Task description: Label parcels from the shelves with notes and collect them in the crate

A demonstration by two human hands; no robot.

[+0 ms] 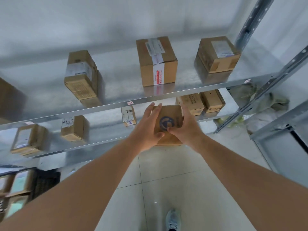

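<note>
Pale tiled floor (175,177), white wall (83,22)

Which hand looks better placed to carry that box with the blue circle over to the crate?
Left, probably. The crate sits low on the left, and the left hand already wraps the box. The right hand holds its far side.

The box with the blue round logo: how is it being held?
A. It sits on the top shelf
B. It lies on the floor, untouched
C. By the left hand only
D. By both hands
D: the left hand and right hand both grip the box, in front of the lower shelf.
</note>
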